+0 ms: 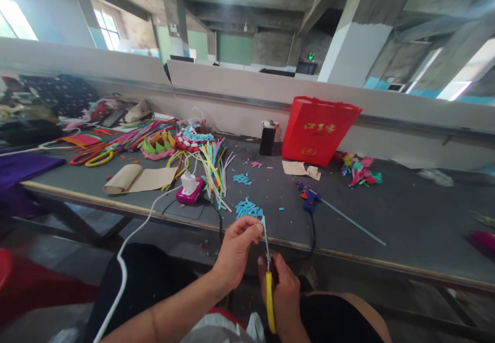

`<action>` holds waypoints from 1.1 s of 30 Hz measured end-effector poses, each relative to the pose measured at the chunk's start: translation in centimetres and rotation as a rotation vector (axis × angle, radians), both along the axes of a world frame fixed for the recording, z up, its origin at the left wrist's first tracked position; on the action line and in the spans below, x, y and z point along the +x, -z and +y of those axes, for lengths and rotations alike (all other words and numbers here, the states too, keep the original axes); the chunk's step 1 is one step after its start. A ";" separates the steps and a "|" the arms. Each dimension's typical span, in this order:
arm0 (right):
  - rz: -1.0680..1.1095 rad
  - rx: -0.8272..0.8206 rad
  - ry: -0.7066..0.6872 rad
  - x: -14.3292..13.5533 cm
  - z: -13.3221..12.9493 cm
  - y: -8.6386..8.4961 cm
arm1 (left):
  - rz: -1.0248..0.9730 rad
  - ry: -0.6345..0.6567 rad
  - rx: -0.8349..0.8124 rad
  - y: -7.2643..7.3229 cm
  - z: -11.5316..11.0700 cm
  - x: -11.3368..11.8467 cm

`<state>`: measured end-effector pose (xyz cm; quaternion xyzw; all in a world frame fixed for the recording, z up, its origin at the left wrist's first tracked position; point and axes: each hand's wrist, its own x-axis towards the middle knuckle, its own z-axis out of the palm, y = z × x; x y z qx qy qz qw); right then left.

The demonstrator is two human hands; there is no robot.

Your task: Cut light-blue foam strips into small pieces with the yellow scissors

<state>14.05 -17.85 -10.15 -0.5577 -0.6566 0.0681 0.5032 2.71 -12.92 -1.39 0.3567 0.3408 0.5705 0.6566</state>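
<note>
My right hand (284, 286), below the table's front edge, grips yellow-handled scissors (269, 299) with the blades pointing up and away. Thumb and fingers of my left hand (240, 245) are pinched together beside the blade tips. A small light-blue piece (263, 220) shows at those fingertips, mostly hidden by them and the blades. Just beyond, a heap of short blue cut pieces (247, 208) lies near the table edge. A smaller group of blue pieces (242, 179) is scattered farther back.
A blue glue gun (309, 197) with a long glue stick lies to the right. Behind stand a red bag (319, 131) and a black bottle (267, 139). Left are colourful thin sticks (214, 165), a magenta power adapter (189, 194) with cables and a brown paper roll (133, 179).
</note>
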 end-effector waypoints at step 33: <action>-0.022 0.044 0.042 -0.5 0.2 0.4 | 0.005 -0.009 -0.019 -0.1 -0.6 1.3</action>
